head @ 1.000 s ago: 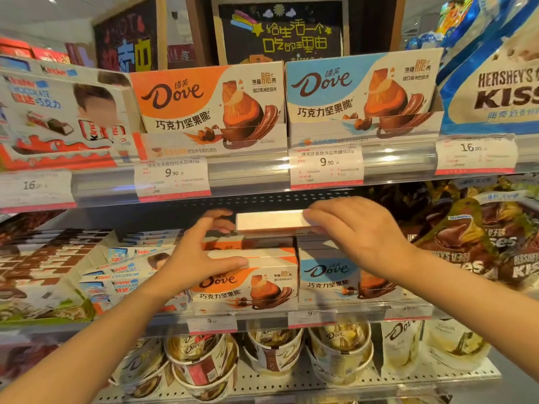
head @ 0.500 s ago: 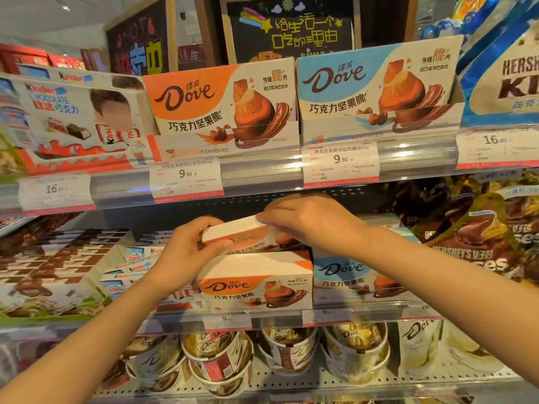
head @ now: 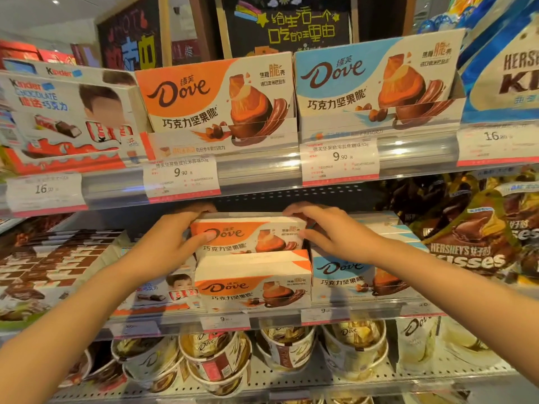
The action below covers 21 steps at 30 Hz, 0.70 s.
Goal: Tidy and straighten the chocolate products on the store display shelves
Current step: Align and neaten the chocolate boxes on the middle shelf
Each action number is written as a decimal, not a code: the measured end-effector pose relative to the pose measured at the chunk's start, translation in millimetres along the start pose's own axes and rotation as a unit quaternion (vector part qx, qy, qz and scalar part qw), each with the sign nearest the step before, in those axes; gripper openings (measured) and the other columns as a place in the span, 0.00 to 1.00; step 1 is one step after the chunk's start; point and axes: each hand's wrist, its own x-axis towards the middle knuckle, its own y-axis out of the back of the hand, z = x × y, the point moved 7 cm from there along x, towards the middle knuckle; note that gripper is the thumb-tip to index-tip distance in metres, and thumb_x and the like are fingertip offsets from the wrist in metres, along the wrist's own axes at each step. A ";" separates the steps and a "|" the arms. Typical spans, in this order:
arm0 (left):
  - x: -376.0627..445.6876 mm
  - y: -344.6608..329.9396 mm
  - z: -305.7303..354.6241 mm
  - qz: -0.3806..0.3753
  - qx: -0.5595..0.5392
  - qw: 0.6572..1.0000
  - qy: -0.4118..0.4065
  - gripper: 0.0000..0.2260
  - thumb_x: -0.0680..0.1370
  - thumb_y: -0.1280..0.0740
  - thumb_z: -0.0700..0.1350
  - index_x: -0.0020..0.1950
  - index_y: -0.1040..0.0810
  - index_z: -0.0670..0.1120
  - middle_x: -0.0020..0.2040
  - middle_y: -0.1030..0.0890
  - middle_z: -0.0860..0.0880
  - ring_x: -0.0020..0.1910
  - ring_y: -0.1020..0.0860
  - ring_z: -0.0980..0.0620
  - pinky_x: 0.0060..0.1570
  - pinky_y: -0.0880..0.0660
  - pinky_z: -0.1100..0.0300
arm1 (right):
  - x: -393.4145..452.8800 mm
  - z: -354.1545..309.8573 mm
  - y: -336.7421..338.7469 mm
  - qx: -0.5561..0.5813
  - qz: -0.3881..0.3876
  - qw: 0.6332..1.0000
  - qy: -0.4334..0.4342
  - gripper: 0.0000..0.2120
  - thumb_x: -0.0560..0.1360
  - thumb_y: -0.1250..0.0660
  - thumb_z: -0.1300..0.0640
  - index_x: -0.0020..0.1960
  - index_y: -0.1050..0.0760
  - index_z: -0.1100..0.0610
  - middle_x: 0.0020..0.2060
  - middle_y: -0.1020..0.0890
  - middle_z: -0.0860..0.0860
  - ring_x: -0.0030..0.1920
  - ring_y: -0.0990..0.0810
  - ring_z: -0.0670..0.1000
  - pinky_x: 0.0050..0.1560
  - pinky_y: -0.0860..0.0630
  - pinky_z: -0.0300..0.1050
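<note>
In the head view, at the centre of the frame, both hands held an orange Dove carton (head: 248,236), a flat cardboard box standing upright with its front facing out. The left hand (head: 172,243) gripped its left end, thumb across the printed "Dove" face; the right hand (head: 329,231) gripped its right end, fingers curled over the top corner. The carton stood on the middle shelf (head: 364,309), just behind a matching front orange carton (head: 253,282) and beside a blue Dove carton (head: 355,275). In the upper half, larger orange (head: 215,97) and blue (head: 376,80) Dove display boxes stood above glossy price tags (head: 182,177) reading "9.90". Crinkled Hershey's Kisses bags (head: 478,240) filled the right edge, and a Kinder box (head: 67,112) the upper left.
</note>
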 end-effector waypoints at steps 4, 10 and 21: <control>3.8 -13.9 -1.2 -0.024 -0.026 0.999 -0.016 0.15 0.76 0.34 0.47 0.56 0.32 0.64 0.57 0.27 0.63 0.57 0.27 0.69 0.52 0.27 0.72 | -3.8 7.7 7.8 -0.004 0.044 0.999 -0.006 0.18 0.78 0.40 0.61 0.67 0.31 0.52 0.60 0.27 0.44 0.60 0.31 0.39 0.59 0.31 0.35; 1.8 -22.2 -14.3 -0.058 0.018 0.998 -0.017 0.15 0.76 0.33 0.46 0.55 0.30 0.65 0.55 0.24 0.61 0.55 0.25 0.63 0.54 0.24 0.63 | -5.0 12.0 -9.3 -0.014 -0.016 1.000 -0.009 0.18 0.77 0.36 0.58 0.66 0.31 0.51 0.59 0.24 0.47 0.58 0.26 0.44 0.53 0.27 0.34; -12.6 -41.9 -26.6 -0.158 0.228 0.960 -0.020 0.45 0.58 0.39 0.77 0.71 0.38 0.59 0.71 0.41 0.61 0.72 0.46 0.59 0.70 0.48 0.55 | 1.0 18.7 -17.7 -0.038 -0.070 0.997 0.006 0.15 0.77 0.36 0.60 0.62 0.24 0.54 0.54 0.26 0.42 0.56 0.29 0.39 0.54 0.39 0.22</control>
